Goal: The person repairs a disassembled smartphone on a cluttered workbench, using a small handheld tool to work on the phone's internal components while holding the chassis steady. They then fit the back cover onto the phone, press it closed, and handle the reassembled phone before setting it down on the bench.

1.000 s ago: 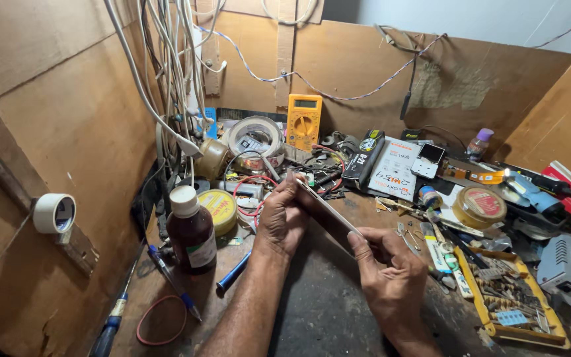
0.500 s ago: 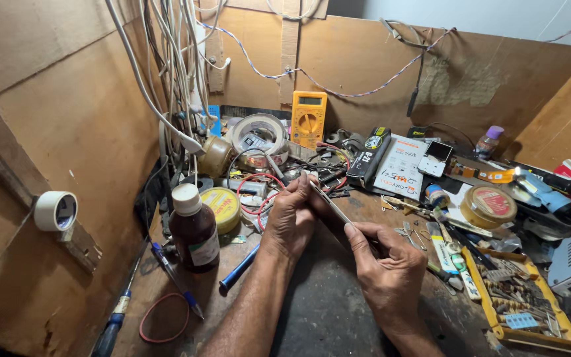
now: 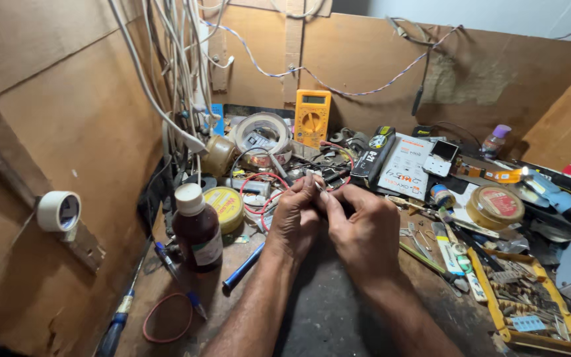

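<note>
Both hands are bunched together over the middle of a really cluttered desk [image 3: 325,317]. The left hand [image 3: 293,221] and right hand [image 3: 363,231] have their fingertips touching each other at the top, pinching some tiny part [image 3: 318,188] between them, too small and too covered to tell what it is. So both grips are pressed together on that little piece, held just above the desk surface near a loop of red wire [image 3: 264,192].

Stuff around them: a brown bottle with a white cap [image 3: 196,228] stands to the left, with a round yellow tin [image 3: 225,206] just beside it. A blue pen [image 3: 242,268] lies near the left wrist, and a red rubber band [image 3: 166,318] sits closer to the front edge. A yellow multimeter [image 3: 312,118] leans against the back wall, with a roll of tape [image 3: 261,134] just left of it. On the right there's a yellow tray [image 3: 527,307] full of small parts and a round tape tin [image 3: 495,206]. A bundle of white cables [image 3: 173,73] hangs down the left corner, and another roll of white tape [image 3: 59,211] sticks out from the left wall.
</note>
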Available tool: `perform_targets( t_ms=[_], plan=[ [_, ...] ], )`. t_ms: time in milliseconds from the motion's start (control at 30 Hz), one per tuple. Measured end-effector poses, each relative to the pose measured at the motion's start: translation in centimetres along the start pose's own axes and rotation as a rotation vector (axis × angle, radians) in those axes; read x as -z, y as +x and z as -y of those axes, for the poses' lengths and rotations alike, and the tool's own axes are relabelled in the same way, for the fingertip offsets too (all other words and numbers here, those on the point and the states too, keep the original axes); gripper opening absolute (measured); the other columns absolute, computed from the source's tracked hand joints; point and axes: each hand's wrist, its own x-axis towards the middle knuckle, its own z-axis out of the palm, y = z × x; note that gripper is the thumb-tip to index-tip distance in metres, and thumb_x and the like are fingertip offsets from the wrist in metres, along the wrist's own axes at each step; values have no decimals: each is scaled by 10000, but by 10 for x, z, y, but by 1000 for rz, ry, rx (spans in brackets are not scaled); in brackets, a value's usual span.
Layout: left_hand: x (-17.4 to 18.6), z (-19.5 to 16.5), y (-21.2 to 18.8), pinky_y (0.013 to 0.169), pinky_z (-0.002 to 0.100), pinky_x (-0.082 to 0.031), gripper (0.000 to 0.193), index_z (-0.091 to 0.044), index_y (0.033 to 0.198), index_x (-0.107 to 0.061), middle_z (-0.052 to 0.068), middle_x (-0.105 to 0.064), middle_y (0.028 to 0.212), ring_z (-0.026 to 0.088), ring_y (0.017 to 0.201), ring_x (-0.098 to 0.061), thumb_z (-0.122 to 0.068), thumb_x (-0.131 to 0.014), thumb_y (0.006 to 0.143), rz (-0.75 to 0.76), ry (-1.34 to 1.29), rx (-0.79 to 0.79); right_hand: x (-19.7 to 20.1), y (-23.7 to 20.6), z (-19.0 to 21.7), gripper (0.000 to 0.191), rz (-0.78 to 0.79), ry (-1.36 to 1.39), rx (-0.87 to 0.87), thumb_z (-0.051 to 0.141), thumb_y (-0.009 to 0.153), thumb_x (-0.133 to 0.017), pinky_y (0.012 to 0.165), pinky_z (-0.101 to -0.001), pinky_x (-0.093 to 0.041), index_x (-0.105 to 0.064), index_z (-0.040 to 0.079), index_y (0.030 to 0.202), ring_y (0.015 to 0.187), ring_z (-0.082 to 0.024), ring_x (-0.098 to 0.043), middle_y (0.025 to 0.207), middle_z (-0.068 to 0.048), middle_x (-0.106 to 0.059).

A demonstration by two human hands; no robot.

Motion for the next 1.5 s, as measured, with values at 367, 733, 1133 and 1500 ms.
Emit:
perform_targets(
  t_ms=[367, 733, 1133, 1500],
  plan=[
    [-15, 6, -5, 791, 295, -500, 193, -30, 989, -688, 27, -661, 829, 139, 785, -622, -221, -710, 981, -76, 103, -23, 19, -11, -20, 165, -13, 13, 204, 160, 902, -743, 667, -333, -575, -782, 31, 998, 770, -230, -761, 927, -141, -775],
    [-20, 10, -6, 710, 289, -480, 183, -40, 1000, -690, 2, -616, 779, 116, 720, -579, -222, -707, 1015, -59, 90, -39, 20, -7, -8, 202, -7, -83, -5, 261, 856, -784, 536, -364, -530, -797, 60, 843, 553, -213, -724, 687, -120, -738],
    [-19, 12, -8, 764, 319, -533, 185, -37, 995, -701, 49, -677, 860, 162, 789, -654, -220, -675, 981, -165, 108, 11, 23, -12, -14, 187, 16, -130, 82, 249, 896, -755, 599, -386, -542, -797, 68, 912, 663, -278, -733, 785, -144, -747],
    [-17, 13, -6, 847, 326, -507, 231, -38, 997, -705, 46, -682, 910, 152, 869, -642, -269, -700, 996, -102, 159, -12, 47, -63, -45, 194, -109, -7, 57, 131, 859, -788, 632, -272, -573, -763, 34, 1026, 721, -98, -727, 894, -99, -780]
  ],
)
